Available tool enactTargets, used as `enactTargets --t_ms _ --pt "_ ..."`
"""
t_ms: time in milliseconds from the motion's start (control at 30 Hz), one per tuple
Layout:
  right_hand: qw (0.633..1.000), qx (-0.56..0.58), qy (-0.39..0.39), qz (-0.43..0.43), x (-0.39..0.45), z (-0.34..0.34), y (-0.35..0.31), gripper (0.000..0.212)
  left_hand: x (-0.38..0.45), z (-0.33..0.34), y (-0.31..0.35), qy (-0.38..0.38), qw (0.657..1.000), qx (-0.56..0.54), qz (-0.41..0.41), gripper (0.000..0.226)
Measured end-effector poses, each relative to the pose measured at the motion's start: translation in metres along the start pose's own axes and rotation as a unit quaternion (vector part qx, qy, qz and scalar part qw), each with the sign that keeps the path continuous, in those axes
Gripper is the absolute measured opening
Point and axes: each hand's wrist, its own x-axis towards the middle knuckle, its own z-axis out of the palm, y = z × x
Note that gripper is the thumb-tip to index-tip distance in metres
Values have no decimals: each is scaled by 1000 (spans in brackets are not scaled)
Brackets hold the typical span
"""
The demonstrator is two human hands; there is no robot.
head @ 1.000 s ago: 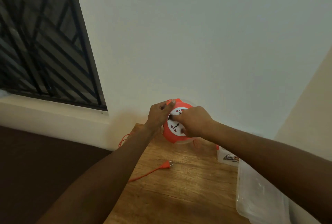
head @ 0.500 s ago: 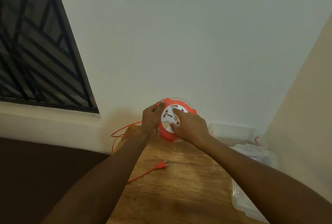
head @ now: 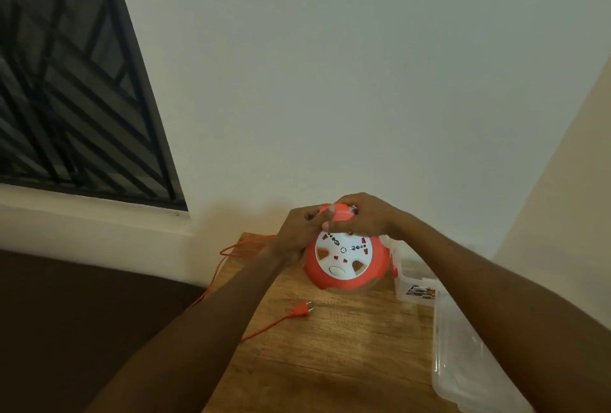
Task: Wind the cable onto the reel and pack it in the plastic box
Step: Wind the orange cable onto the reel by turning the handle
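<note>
Left fingers (head: 315, 214): curled on reel (head: 344, 262) rim, 10 o'clock.
Right fingers (head: 332, 225): curled over reel top, 12 o'clock.
Reel: tilted, above table (head: 330, 363).
Cable (head: 264, 331): loose, plug (head: 302, 309) at 7 o'clock.
Box (head: 415, 283): 3 o'clock, just beside reel.

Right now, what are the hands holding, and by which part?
Both hold the orange cable reel by its upper rim: the left hand grips the upper left edge, and the right hand curls over the top.

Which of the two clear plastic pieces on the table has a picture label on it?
The small clear box just right of the orange reel; the large clear piece nearer the camera shows none.
</note>
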Motion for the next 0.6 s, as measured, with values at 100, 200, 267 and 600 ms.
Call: enactTargets --t_ms 100,200,267,600 --pt "998 -15 57 -25 4 10 12 49 0 -2 -5 69 997 -17 -12 52" --pt "997 -10 71 -38 7 12 17 51 7 -13 -13 219 976 0 -1 33" --pt "997 -3 64 -45 5 11 18 51 9 -23 -16 185 981 60 1 19" --pt "995 32 78 -55 -6 -12 20 36 9 -64 -35 7 889 458 32 29"
